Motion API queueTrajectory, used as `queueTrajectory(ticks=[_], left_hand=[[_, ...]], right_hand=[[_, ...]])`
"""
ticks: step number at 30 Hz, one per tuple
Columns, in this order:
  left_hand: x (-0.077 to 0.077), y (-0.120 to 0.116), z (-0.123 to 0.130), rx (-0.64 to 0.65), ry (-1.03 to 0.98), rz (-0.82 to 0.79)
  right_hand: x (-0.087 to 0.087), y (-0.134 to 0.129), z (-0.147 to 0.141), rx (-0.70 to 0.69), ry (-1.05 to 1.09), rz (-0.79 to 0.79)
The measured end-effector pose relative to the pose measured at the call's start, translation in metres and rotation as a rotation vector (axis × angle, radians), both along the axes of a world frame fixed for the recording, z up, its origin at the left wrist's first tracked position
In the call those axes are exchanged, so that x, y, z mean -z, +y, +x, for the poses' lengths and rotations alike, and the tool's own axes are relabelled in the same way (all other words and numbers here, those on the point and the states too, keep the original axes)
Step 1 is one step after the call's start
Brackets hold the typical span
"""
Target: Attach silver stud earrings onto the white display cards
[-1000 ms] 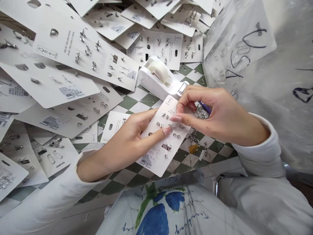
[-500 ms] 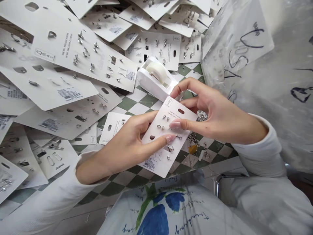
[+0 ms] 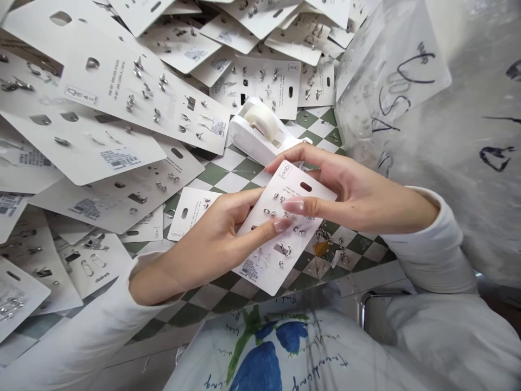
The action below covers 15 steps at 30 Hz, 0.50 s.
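Turning slightly, the white cardboard earring card [image 3: 277,271] is getting pinched between the left hand [image 3: 207,241] and right hand [image 3: 337,190], and squeezing too hard could be popping silver studs [image 3: 268,212] into the loose silver earring pile [image 3: 323,233].

White earring card [image 3: 264,274] at the centre, dotted with silver studs [image 3: 275,195] and marked with a black barcode [image 3: 249,270] along its near edge, and more white cards [image 3: 109,108] heaped left and far. Green-and-cream checkerboard tabletop [image 3: 240,174] beneath, a plain white tape dispenser [image 3: 254,133] on the far side, black marker scrawls on a clear plastic bag [image 3: 391,87] to the right, and a blue flower [image 3: 254,369] with green leaves [image 3: 248,331] on white fabric [image 3: 334,353] at the near edge.
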<state>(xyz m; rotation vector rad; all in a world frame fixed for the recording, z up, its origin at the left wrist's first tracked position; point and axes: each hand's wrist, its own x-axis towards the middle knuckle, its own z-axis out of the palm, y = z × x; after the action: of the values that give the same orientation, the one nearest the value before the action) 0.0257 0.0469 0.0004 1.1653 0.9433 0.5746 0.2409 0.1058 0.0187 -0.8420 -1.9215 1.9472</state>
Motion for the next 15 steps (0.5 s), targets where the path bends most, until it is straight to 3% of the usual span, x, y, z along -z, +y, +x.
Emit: queueTrajectory(ticks=[15], left_hand=[[0.002, -0.001, 0.002, -0.037, -0.034, -0.072]], right_hand=[[0.008, -0.01, -0.005, 0.123, 0.051, 0.005]])
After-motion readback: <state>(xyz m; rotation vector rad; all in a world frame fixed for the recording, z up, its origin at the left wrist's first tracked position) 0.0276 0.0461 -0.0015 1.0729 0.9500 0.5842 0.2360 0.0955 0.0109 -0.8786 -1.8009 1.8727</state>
